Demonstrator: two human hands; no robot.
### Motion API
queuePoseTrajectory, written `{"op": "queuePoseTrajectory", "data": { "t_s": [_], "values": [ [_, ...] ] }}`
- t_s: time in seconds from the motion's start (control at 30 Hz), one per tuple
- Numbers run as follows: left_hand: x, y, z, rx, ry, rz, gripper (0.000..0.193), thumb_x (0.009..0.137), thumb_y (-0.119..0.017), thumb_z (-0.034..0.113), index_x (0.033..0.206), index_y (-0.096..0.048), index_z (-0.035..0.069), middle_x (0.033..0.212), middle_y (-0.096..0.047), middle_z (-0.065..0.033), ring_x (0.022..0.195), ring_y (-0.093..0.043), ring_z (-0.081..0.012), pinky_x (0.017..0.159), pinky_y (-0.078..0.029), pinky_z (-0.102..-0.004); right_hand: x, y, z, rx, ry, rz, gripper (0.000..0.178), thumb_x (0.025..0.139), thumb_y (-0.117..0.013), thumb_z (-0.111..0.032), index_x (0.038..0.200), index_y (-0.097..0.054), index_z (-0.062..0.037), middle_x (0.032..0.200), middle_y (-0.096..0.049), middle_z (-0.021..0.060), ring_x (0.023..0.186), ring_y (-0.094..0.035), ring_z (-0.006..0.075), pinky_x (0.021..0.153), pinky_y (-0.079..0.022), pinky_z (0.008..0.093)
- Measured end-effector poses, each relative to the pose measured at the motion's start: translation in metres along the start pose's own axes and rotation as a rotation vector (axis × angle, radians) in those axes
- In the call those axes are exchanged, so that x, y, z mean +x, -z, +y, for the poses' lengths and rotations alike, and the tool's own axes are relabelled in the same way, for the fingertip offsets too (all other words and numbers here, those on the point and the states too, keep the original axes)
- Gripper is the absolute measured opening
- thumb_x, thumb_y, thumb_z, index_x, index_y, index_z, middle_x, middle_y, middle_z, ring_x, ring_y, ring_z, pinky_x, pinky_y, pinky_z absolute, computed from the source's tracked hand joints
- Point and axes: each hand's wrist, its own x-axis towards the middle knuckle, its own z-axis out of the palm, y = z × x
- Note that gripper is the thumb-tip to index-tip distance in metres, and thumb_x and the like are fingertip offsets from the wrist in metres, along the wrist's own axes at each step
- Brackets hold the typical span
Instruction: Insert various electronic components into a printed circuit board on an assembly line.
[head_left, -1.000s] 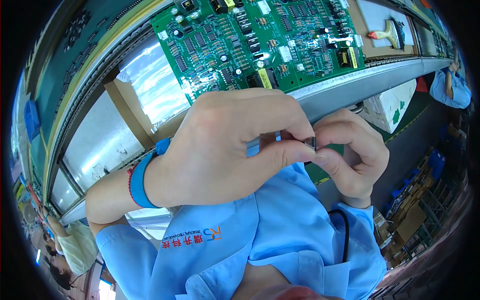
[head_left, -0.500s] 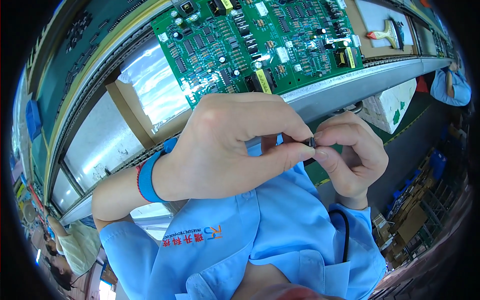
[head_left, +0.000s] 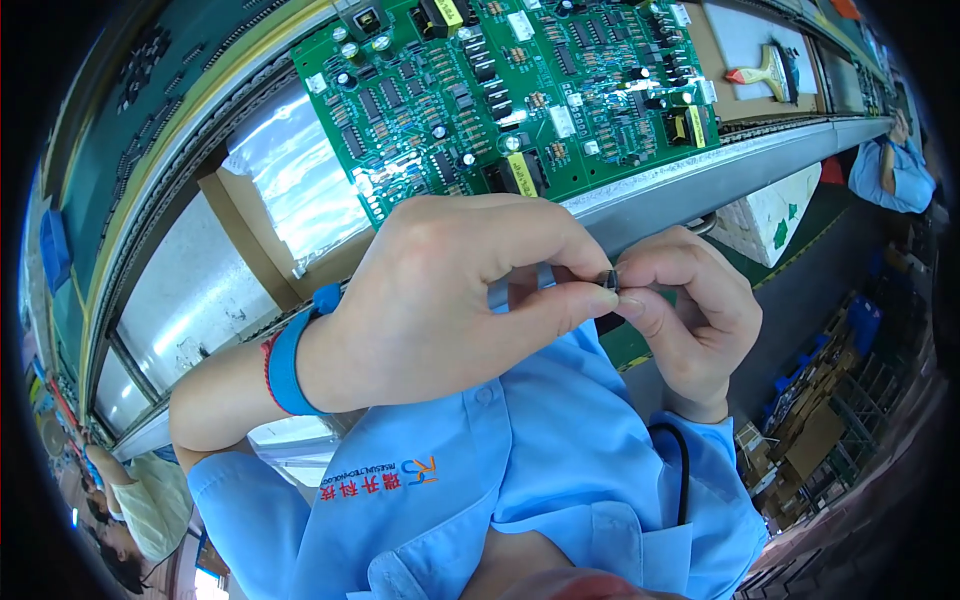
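Note:
My left hand (head_left: pixel 440 300), with a blue band at its wrist, pinches a small black component (head_left: pixel 609 281) between thumb and index finger. From the other side, the thumb and index finger of my right hand (head_left: pixel 695 310) close on the same part, so the two sets of fingertips meet around it. Most of the component is covered, and its exact kind cannot be made out. Just beyond my hands lies a green circuit board (head_left: pixel 590 165), densely populated with chips, resistors, capacitors and yellow-taped transformers. My left knuckles overlap its near edge.
The board lies across the metal rails (head_left: pixel 770 140) of a conveyor line. A brush (head_left: pixel 768 75) rests at the far right. Loose black components (head_left: pixel 145 55) lie on a green surface at far left. Other people (head_left: pixel 890 165) are at both sides; cartons (head_left: pixel 815 430) stand at lower right.
Both hands have shifted slightly left in the picture, still pinching the black component together. The view has also moved a little, and the component appears slightly turned between the fingertips.

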Motion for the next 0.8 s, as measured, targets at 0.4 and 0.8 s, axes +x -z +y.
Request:
{"op": "queuePoseTrajectory", "data": {
  "t_s": [0.4,0.8],
  "values": [
    [-0.001,0.024,0.005,0.182,0.030,-0.028,0.046,0.081,-0.076,0.004,0.126,-0.063,0.003,0.092,-0.071,-0.0093,0.076,-0.068,-0.0129,0.062,-0.052,-0.0238,0.003,0.006,0.006,-0.295,-0.221,0.264,0.011,0.083,-0.072,0.002,0.092,-0.066,0.0016,0.078,-0.062,0.0055,0.067,-0.059,0.0103,0.060,-0.048,0.0231],
    [-0.051,0.086,0.001,0.427,-0.031,-0.038,0.041,0.081,-0.075,0.012,0.118,-0.065,-0.002,0.081,-0.069,-0.0109,0.065,-0.063,-0.0167,0.060,-0.047,-0.0277,0.047,0.007,0.006,-0.828,-0.429,0.156,0.009,0.085,-0.071,-0.008,0.089,-0.066,-0.0019,0.077,-0.066,0.0099,0.062,-0.062,0.0201,0.059,-0.049,0.0303]
  ]
}}
